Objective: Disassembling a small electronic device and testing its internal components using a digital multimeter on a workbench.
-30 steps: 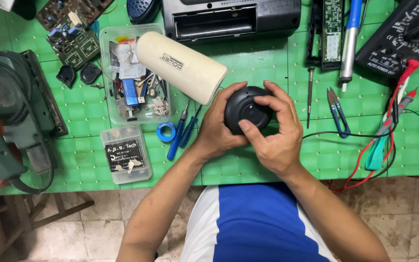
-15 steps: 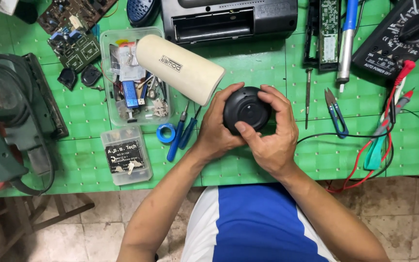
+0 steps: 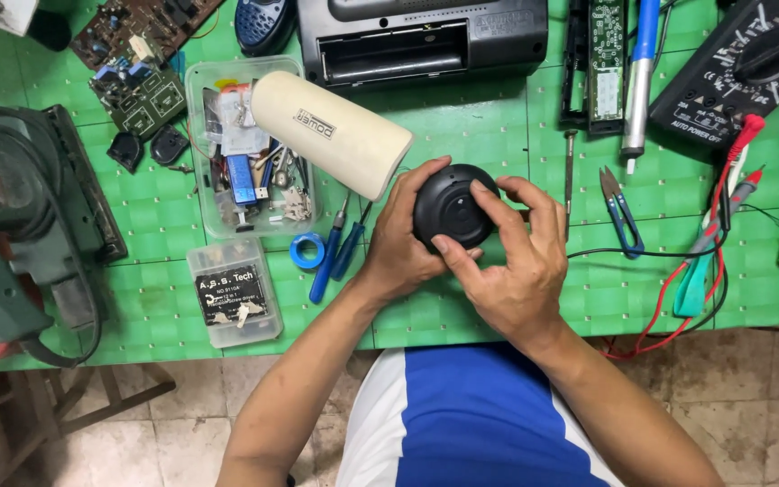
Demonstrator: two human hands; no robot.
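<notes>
Both hands, left hand (image 3: pixel 400 245) and right hand (image 3: pixel 513 266), grip a round black plastic part (image 3: pixel 449 207), fingers curled around it. Below lies a green gridded cutting mat (image 3: pixel 462 126); a tiled floor (image 3: pixel 173 442) shows near.

Green gridded table (image 3: pixel 462 126) over worn tiled floor (image 3: pixel 750 397), evenly lit

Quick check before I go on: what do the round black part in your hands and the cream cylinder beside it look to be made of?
Round black part: likely moulded plastic, matt to satin, with a soft sheen and faint concentric rings on its face. The left hand and right hand cup it.

Cream cylinder: probably plastic too, smooth and matt, evenly coloured with a printed mark; a coated metal shell cannot be ruled out.
</notes>
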